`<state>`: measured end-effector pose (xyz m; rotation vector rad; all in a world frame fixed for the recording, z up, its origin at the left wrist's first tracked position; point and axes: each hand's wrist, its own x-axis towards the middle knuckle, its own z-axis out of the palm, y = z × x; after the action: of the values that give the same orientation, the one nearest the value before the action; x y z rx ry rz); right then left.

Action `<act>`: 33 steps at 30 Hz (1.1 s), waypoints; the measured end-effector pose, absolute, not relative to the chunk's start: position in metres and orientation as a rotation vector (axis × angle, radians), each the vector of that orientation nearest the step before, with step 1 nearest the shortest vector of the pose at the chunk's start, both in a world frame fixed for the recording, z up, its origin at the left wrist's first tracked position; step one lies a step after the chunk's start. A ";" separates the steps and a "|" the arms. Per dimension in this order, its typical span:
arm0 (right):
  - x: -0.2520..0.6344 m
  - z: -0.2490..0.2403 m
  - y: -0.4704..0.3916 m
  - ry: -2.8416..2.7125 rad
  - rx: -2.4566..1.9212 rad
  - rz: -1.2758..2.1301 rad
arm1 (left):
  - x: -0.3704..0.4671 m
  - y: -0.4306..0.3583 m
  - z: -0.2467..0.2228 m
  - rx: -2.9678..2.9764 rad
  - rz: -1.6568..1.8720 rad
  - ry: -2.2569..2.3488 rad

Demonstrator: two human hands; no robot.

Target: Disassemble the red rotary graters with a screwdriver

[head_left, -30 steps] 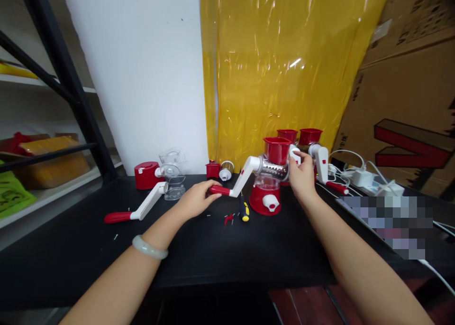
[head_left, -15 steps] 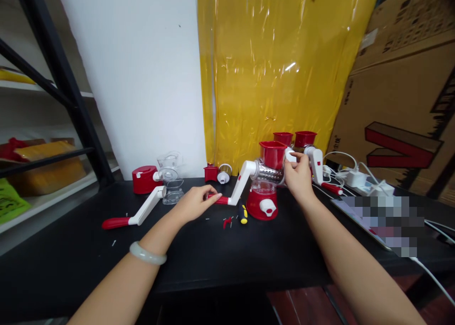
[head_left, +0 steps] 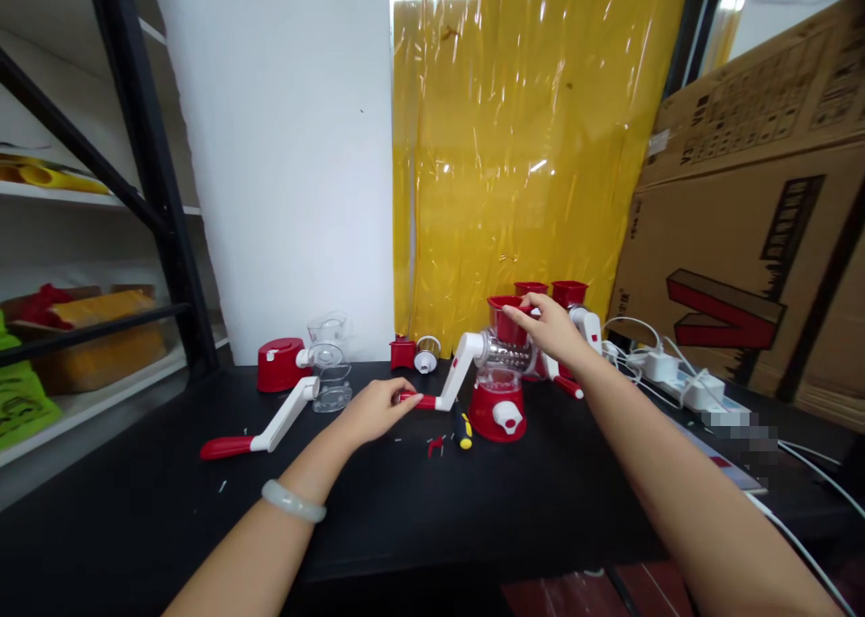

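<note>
A red and white rotary grater (head_left: 498, 408) stands upright on the black table, a perforated metal drum (head_left: 508, 354) in its middle. My left hand (head_left: 378, 408) is closed around the red grip of its white crank handle (head_left: 451, 385), left of the body. At the top, the fingers of my right hand (head_left: 554, 327) close on the rim of the red hopper (head_left: 508, 322); part of that rim is hidden behind them. Just below the crank lies a yellow and dark blue screwdriver (head_left: 463, 426). Small red pieces (head_left: 436, 445) and several small metal bits are near it.
On the left are a red base (head_left: 280, 365) with a clear plastic part (head_left: 330, 365) and a loose crank (head_left: 280, 419). A spare drum (head_left: 427, 354) sits behind. More graters (head_left: 569, 293), a power strip (head_left: 706, 396), cables and a tablet (head_left: 726, 464) occupy the right side.
My right hand has moved from the white part at the drum's right end up to the hopper's rim. My left hand stays on the crank handle. The camera view has tilted up slightly.
</note>
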<state>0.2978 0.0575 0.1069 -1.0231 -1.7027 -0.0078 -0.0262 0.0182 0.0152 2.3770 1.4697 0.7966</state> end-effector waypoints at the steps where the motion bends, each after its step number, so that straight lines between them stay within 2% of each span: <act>1: 0.298 0.111 0.058 -1.690 -1.021 0.011 | -0.026 0.018 0.015 2.381 0.796 1.466; 6: 0.292 0.137 0.049 -1.529 -0.881 -0.033 | -0.028 0.017 0.016 2.406 0.816 1.489; 10: 0.274 0.146 0.030 -1.488 -0.667 0.017 | -0.023 0.014 0.018 2.435 1.224 1.438; 14: 0.238 0.130 0.009 -1.633 -0.643 0.050 | 0.000 -0.007 0.033 2.570 1.702 1.309; 18: 0.197 0.108 0.001 -1.677 -0.638 0.024 | 0.027 -0.031 0.055 2.598 1.793 1.215; 22: 0.169 0.097 0.003 -1.738 -0.731 0.044 | 0.034 -0.028 0.067 2.333 1.904 1.392; 25: 0.160 0.095 0.002 -1.864 -0.800 0.060 | 0.021 -0.007 0.075 2.104 1.903 1.558; 29: 0.168 0.101 -0.002 -1.932 -0.751 -0.032 | -0.012 0.036 0.080 1.899 1.812 1.545; 33: 0.204 0.107 0.000 -1.753 -0.620 -0.190 | -0.044 0.075 0.060 1.567 1.411 1.422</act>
<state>0.2041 0.0000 0.1067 -0.6196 -1.7531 -0.1896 -0.0444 0.0750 0.0596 1.5670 1.4221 1.4106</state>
